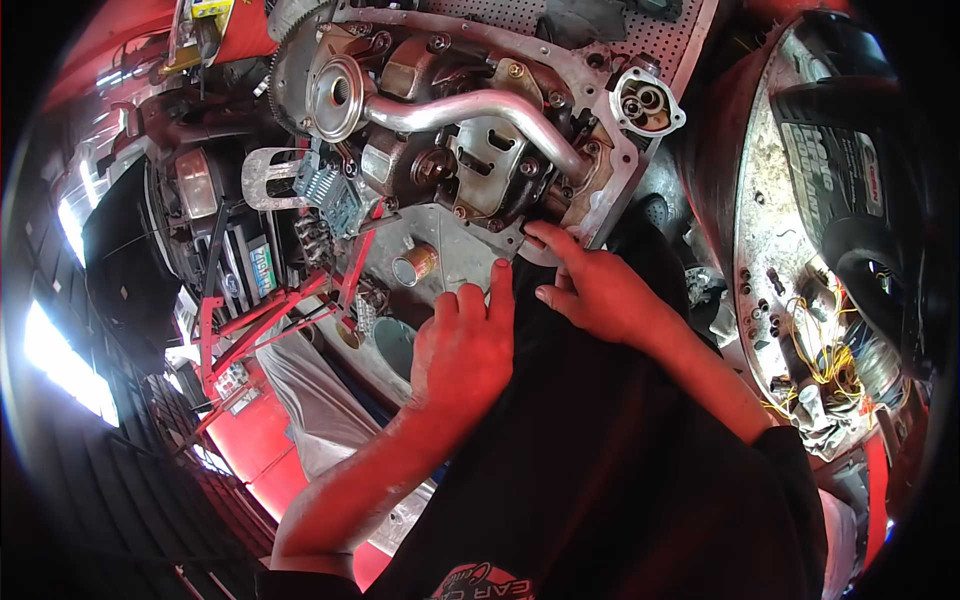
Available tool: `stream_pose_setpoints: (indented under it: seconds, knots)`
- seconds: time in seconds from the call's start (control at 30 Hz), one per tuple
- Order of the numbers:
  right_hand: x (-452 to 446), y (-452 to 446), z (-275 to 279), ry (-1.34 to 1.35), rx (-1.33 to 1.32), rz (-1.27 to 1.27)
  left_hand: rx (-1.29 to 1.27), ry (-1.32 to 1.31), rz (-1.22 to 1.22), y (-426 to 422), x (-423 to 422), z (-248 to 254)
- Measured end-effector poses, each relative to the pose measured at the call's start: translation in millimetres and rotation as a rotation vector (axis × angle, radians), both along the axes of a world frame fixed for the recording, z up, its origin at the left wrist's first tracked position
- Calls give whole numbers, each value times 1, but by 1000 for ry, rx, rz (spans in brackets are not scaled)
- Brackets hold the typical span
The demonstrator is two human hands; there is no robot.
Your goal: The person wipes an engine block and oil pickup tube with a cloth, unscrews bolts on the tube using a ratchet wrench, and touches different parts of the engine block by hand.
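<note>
An engine block (590, 205) lies with its underside up, its crankshaft and bearing caps exposed. Across it runs a bent metal oil pickup tube (450, 112) ending in a round strainer (338, 95). My right hand (595, 290) has its index finger stretched to the block's near edge, thumb apart, nothing visible in it. My left hand (462, 345) points its index finger at the same edge, a little further left; its other fingers are curled and I see no object in them. Whether the left fingertip touches the metal, I cannot tell. A small tin can (418, 265) stands left of my hands.
A toothed flywheel (290, 75) borders the block's far left. Red metal stand bars (270, 310) and a vehicle front with a licence plate (262, 270) are at left. On the right, a worn metal surface (755, 250) holds bolts, yellow wires (828, 345) and a black engine cover (835, 165).
</note>
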State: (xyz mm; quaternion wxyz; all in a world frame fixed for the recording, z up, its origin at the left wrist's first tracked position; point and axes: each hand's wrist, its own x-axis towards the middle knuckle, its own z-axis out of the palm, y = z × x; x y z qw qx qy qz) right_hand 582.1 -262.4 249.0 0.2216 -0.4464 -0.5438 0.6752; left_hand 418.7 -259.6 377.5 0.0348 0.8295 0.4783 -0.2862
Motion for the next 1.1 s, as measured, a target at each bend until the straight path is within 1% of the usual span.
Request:
stream_pose_setpoints:
  seconds: [0.03, 0.1, 0.17, 0.2, 0.27, 0.3, 0.33, 0.37, 0.4, 0.47, 0.5, 0.57, 0.6, 0.67, 0.73, 0.77, 0.83, 0.9, 0.97, 1.1]
  knots:
    - [0, 0, 0, -1, 6, 5, 39, 9, -6, -5, 0, -3]
    - [-1, -4, 0, 2, 16, 10, 13, 36, -1, -10, 1, -10]
    - [-3, -11, -1, 76, 36, -132, -15, 60, 5, -11, 3, -12]
    - [-1, -14, 0, 75, 38, -132, -2, 36, 26, -11, 4, -11]
    - [3, -21, 5, 66, -8, -263, 10, 13, 51, -9, 9, -6]
    - [5, -23, 6, 66, -6, -264, -21, 37, 58, -5, 13, -2]
    - [7, -24, 8, 61, -2, -322, -50, 60, 60, -1, 17, 1]
    - [9, -24, 9, 58, 3, -381, -45, 59, 54, 2, 22, 2]
    - [10, -22, 11, 60, 7, -387, -39, 110, 25, 3, 29, 2]
    - [13, -15, 11, -20, 24, -312, -30, 164, -8, 4, 37, -3]
    - [12, -13, 9, -19, 27, -319, -34, 187, -12, 4, 41, -7]
    - [8, -7, 4, -87, 241, -271, -36, 210, -22, 8, 46, -9]
    - [11, -4, 3, -88, 238, -279, -64, 219, 18, 12, 49, -7]
    - [17, 1, 3, -133, 275, -162, -99, 233, 55, 20, 48, -3]
    - [10, 1, 1, -95, 268, -170, -132, 108, 141, 34, 36, 5]
    - [7, 1, -1, -58, 268, -171, -133, 108, 136, 38, 30, 7]
    - [-2, -3, -11, -47, 255, -173, -193, -85, 179, 43, 18, 8]
    - [-6, -3, -11, -32, 250, -165, -203, -88, 179, 46, 18, 10]
    - [-7, -3, -6, 17, 92, -162, -217, -93, 178, 47, 20, 13]
    - [-5, -1, -2, 22, 62, -118, -198, 2, 145, 43, 29, 19]
